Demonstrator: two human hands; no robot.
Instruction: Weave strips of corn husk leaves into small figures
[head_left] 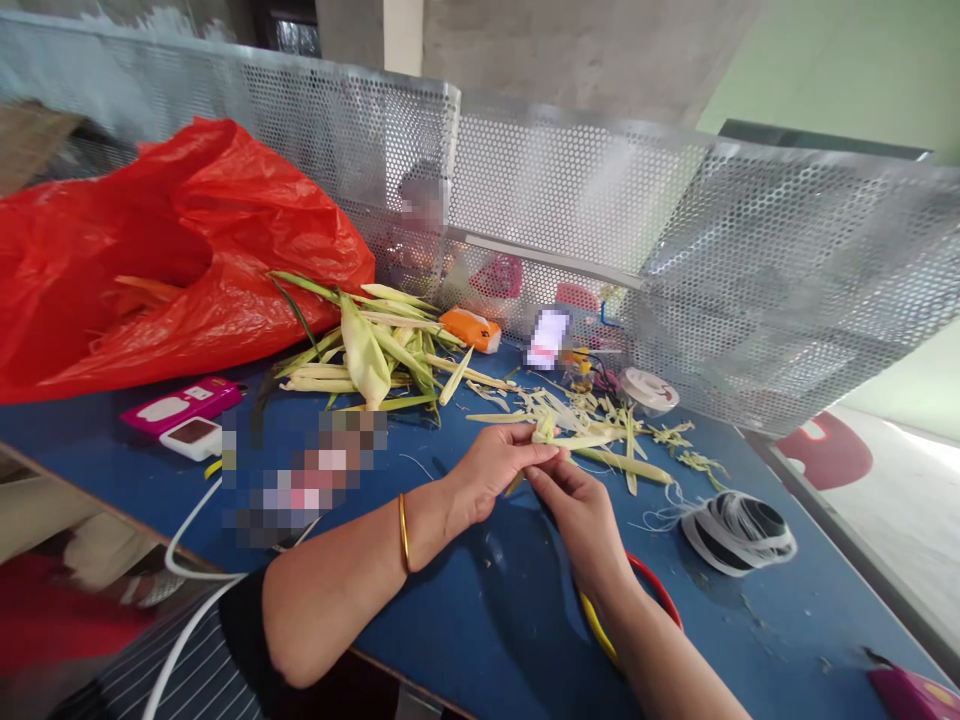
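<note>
My left hand point(491, 470) and my right hand point(577, 515) meet over the blue table point(465, 610). Both pinch a pale green leaf strip point(546, 430) between thumb and fingers. The left wrist wears a gold bangle point(404, 533). Just beyond the fingers lies a scatter of torn leaf pieces point(615, 430). A pile of long green and yellow leaves point(367, 350) lies further back left, spilling from a red plastic bag point(150, 250).
A perforated metal screen point(570, 200) fences the table's far side. A roll of white string point(739, 530) sits at the right. An orange device point(470, 328), a pink and white device point(184, 410) and a white cable point(187, 560) lie around. Red and yellow rings point(637, 600) lie under my right forearm.
</note>
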